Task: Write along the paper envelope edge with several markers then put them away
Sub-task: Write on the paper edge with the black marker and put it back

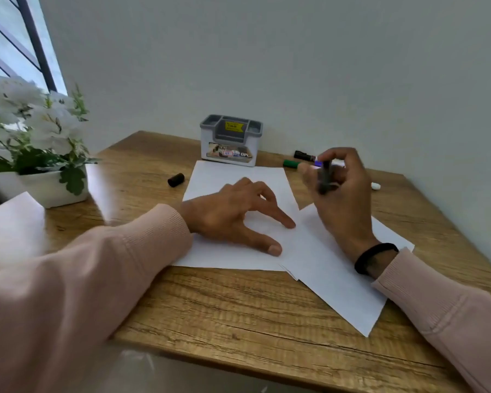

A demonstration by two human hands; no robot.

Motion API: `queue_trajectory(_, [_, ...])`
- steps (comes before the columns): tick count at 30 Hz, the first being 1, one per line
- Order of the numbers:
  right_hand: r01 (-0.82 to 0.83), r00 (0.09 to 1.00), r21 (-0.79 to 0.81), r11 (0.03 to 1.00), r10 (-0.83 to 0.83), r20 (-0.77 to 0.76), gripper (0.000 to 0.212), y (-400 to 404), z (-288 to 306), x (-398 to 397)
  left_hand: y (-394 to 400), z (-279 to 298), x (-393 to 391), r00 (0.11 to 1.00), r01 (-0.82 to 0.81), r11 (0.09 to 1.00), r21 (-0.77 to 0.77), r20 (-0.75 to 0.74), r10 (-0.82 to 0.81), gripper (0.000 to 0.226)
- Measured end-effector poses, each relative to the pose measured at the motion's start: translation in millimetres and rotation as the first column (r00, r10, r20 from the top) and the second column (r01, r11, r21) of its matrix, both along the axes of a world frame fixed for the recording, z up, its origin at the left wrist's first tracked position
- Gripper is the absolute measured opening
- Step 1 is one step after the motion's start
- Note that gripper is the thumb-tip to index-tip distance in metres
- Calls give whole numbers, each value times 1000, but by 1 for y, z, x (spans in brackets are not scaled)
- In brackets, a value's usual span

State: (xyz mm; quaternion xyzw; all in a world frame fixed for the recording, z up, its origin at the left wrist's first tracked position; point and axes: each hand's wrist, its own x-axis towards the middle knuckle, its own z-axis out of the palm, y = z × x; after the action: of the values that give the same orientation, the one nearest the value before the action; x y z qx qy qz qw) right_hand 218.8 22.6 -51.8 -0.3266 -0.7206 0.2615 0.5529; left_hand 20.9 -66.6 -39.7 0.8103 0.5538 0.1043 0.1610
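My left hand [233, 214] lies flat and open, pinning the paper envelope [238, 180] mid-frame on the tabletop [224, 307], my right hand [338, 188] grips a dark marker [325, 177] raised right of centre, so I'd keep the pinning firm and lower the tip slowly.

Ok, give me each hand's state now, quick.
Left hand: open, fingers spread, pressing flat on the paper.
Right hand: closed around a marker, raised above the paper.

white paper [236, 177], green marker [292, 163], woodgrain table [238, 307]
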Motion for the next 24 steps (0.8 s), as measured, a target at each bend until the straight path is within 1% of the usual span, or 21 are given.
queue_trajectory(1, [-16, 999, -15, 1000, 15, -40, 19, -6, 4, 0, -1, -2, -1, 1000, 7, 1000, -1, 0, -7, 54])
queue_trajectory(3, [-96, 988, -142, 985, 77, -134, 25, -21, 15, 5, -2, -6, -5, 1000, 4, 1000, 7, 19, -4, 57])
queue_trajectory(5, [-279, 954, -287, 916, 229, -195, 34, -40, 24, 14, -2, -10, -7, 999, -14, 999, 35, 50, 12, 61])
queue_trajectory(7, [-427, 904, -398, 812, 383, -188, 40, -55, 26, 23, -2, -10, -7, 997, -42, 997, 60, 68, 37, 61])
queue_trajectory(9, [-436, 892, -505, 745, 433, -132, 44, -59, 20, 26, -1, -8, -10, 996, -61, 996, 72, 67, 56, 57])
queue_trajectory(10, [-408, 899, -540, 736, 426, -98, 43, -57, 15, 26, 0, -7, -13, 996, -57, 996, 63, 76, 52, 50])
queue_trajectory(12, [-343, 917, -574, 744, 397, -34, 36, -51, 10, 27, 3, -4, -21, 992, -29, 1000, 8, 121, 28, 34])
queue_trajectory(13, [-326, 921, -588, 740, 389, -20, 31, -49, 9, 26, 5, -4, -24, 990, -18, 1000, -18, 142, 20, 30])
queue_trajectory(15, [-324, 908, -602, 730, 419, 19, 21, -48, 12, 25, 5, -5, -27, 982, -15, 999, -52, 189, 25, 27])
queue_trajectory(17, [-342, 872, -599, 724, 482, 85, 12, -50, 15, 25, 3, -5, -27, 974, -27, 997, -72, 224, 43, 30])
queue_trajectory(19, [-377, 832, -599, 706, 543, 116, 11, -53, 20, 26, 4, -3, -24, 980, -19, 998, -63, 196, 31, 35])
queue_trajectory(21, [-413, 789, -594, 690, 597, 144, 6, -57, 24, 21, 3, -2, -24, 984, -24, 999, -45, 177, 32, 34])
queue_trajectory(24, [-418, 759, -536, 733, 606, 236, 12, -62, 25, 12, 3, -3, -24, 989, -38, 999, -22, 145, 41, 30])
